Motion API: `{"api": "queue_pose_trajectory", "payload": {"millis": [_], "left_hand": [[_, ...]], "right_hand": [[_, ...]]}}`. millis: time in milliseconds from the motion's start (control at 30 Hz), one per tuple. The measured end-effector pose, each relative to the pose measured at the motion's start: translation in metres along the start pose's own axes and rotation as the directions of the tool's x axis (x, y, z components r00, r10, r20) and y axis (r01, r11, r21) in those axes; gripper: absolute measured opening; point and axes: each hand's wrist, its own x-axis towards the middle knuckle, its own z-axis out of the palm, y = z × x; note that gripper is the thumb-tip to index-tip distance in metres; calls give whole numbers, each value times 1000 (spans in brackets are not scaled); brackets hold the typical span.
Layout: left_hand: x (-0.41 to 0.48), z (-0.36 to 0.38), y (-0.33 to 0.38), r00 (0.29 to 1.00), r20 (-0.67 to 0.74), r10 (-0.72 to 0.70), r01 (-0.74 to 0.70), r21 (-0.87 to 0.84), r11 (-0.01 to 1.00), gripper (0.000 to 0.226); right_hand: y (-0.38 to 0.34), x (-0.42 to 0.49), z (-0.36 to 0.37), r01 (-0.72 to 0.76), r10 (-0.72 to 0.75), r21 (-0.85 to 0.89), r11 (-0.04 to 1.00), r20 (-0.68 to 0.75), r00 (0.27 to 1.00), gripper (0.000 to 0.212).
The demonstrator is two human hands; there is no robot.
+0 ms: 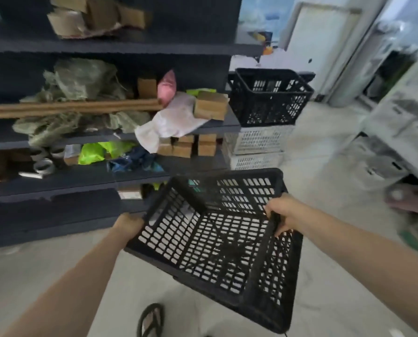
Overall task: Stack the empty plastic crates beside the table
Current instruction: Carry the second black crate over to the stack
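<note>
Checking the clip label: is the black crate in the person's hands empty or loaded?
Empty. The held black crate shows only bare lattice floor and walls, gripped by left hand and right hand.

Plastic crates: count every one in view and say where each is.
4: a black crate held in both hands; a stack by the shelving with a black crate on two white crates. More may be hidden.

The pale floor carries a stack of crates near the end of the dark shelving: two white crates at the bottom, a black crate on top. The shelves hold cardboard boxes, long cardboard tubes, greenish sacking, a white bag and a neon-yellow cloth.
</note>
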Motion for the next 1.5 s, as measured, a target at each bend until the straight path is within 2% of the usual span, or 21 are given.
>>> {"api": "queue_pose_trajectory", "payload": {"millis": [67, 200, 300, 367, 467, 567, 633, 700, 867, 1000, 1100, 1167, 1267, 1333, 1500], "left_hand": [[-4, 38, 15, 998, 54, 14, -18, 75, 997, 47], [5, 99, 48, 988, 148, 33, -60, 189, 980, 75], [19, 135, 76, 981, 170, 91, -140, 300, 944, 74], [37, 158, 97, 978, 169, 124, -173, 320, 932, 69], [74, 183, 135, 974, 209, 87, -139, 248, 959, 55], [100, 194, 165, 962, 271, 34, -87, 186, 979, 34], [112, 202, 190, 965, 247, 86, -142, 219, 965, 29], [123, 209, 220, 963, 230, 140, -183, 179, 967, 24], [138, 234, 304, 964, 190, 187, -189, -9, 982, 31], [136, 274, 367, 956, 183, 230, -206, -139, 969, 43], [137, 307, 416, 941, 167, 293, -261, -190, 947, 40], [142, 325, 454, 940, 101, 326, -303, -196, 933, 31], [147, 343, 513, 942, 46, 332, -313, -230, 921, 40], [148, 348, 554, 933, 27, 358, -339, -260, 904, 37], [155, 338, 637, 909, -90, 406, -414, -301, 859, 35]], "right_hand": [[22, 7, -44, -15, 15, 19, 1000, -17, 1000, 72], [57, 13, -128, -94, 95, 45, 995, -34, 995, 52], [72, 20, -180, -111, 117, 98, 989, -56, 992, 35], [78, 30, -204, -105, 115, 120, 987, -85, 990, 41], [79, 51, -224, -83, 95, 190, 978, -56, 994, 57], [66, 77, -239, -74, 77, 219, 973, -2, 997, 59], [55, 101, -256, -49, 57, 235, 971, -26, 998, 56], [46, 128, -272, -36, 52, 239, 970, -61, 997, 52], [25, 191, -315, 13, 57, 317, 948, -212, 976, 43], [7, 237, -361, 128, 17, 356, 926, -377, 926, 42], [-13, 273, -404, 163, 13, 336, 927, -465, 885, 27], [-27, 301, -437, 182, 1, 320, 930, -496, 869, 21], [-54, 336, -484, 211, -46, 261, 942, -522, 852, 22], [-76, 358, -512, 253, -103, 209, 945, -543, 833, 24], [-144, 421, -562, 359, -167, 226, 905, -587, 792, 25]]}}
